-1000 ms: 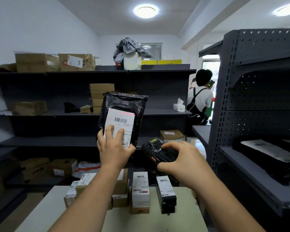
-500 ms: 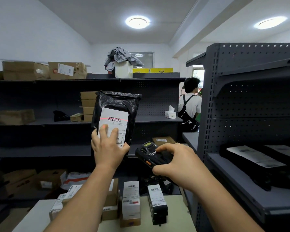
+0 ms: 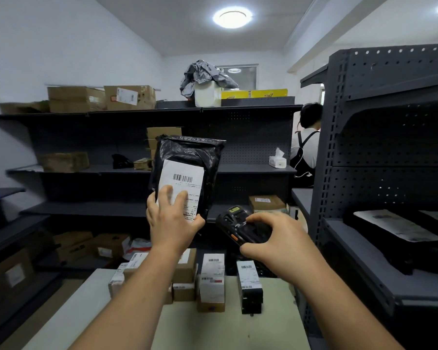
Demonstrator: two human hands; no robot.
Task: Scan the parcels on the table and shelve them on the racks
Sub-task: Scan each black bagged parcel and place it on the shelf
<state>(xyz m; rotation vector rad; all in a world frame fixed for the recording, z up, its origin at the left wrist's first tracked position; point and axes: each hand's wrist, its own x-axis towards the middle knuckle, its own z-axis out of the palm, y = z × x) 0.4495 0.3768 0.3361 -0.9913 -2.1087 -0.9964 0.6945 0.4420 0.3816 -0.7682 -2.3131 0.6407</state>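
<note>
Above the tabletop [image 3: 213, 329], I am gripping a black poly-bag parcel [image 3: 187, 152] upright in my left hand [image 3: 173, 221], fingers lying over its barcode label [image 3: 185, 178]. My right hand [image 3: 276, 238] is clasping a handheld scanner [image 3: 234, 223] just beside the parcel's lower right corner. Small boxed parcels [image 3: 211, 281] are sitting at the tabletop's far edge.

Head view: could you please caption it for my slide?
Left hand holds a black plastic mailer bag; right hand grips a black handheld scanner.

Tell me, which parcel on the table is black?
The long black box at the right end of the row on the table. The other boxes there are brown cardboard. The black bag is off the table, in the left hand.
</note>
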